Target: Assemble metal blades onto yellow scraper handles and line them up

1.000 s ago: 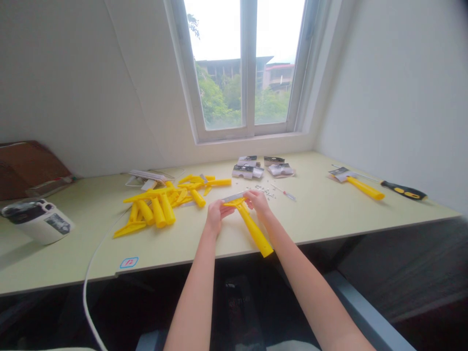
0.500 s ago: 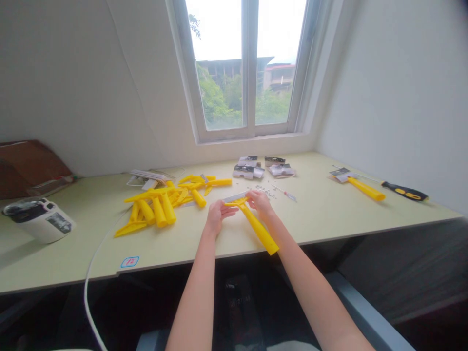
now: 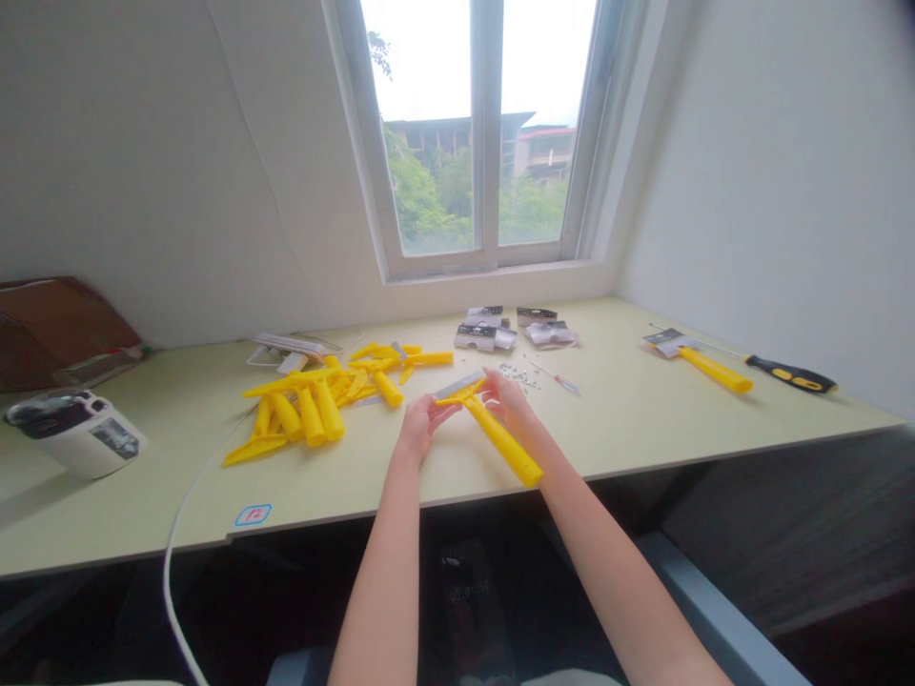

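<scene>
Thing: a yellow plastic handle (image 3: 504, 442) with a thin metal strip (image 3: 457, 385) at its top end.
Feel: it looks light, stiff and smooth, so it might slip. The fat part looks best to hold.
Grip: the right hand (image 3: 509, 400) is closed on the handle's top. The left hand (image 3: 420, 429) has its fingers by the strip; I cannot tell if it grips.
Where: in the hands, over the table (image 3: 615, 419).
Near: left of the handle, a pile of more yellow handles (image 3: 307, 410). Behind it, small bags (image 3: 486, 335) and tiny metal screws (image 3: 516, 374). Far right of it, a screwdriver (image 3: 790, 377).
</scene>
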Available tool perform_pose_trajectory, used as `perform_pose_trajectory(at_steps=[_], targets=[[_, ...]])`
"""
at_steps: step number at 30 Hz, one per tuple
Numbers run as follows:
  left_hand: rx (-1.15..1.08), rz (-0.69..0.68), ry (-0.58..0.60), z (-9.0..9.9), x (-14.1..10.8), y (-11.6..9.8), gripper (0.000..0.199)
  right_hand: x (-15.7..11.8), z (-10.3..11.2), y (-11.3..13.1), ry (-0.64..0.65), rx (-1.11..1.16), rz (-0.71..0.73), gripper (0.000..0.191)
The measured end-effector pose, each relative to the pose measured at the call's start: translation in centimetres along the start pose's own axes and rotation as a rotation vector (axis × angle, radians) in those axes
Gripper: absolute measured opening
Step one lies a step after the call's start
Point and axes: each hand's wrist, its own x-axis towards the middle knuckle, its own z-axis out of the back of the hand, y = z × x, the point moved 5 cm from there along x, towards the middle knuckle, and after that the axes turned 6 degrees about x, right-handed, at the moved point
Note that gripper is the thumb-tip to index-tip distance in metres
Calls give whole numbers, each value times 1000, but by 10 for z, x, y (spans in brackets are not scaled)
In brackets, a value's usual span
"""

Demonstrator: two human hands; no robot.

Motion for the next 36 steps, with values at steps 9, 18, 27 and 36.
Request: perform_pose_trajectory(at_steps=[9, 18, 27, 36], targets=[[-65, -12, -109, 8, 5, -2, 18, -13, -2, 14, -85, -972, 391, 19], [-45, -14, -72, 5, 3, -3, 14, -12, -2, 18, 72, -823, 241, 4], [21, -28, -5, 2, 2, 0, 13, -3, 9, 15, 234, -635, 129, 16], [128, -41, 85, -3, 1, 2, 22, 1, 21, 50, 50, -159, 392, 21]])
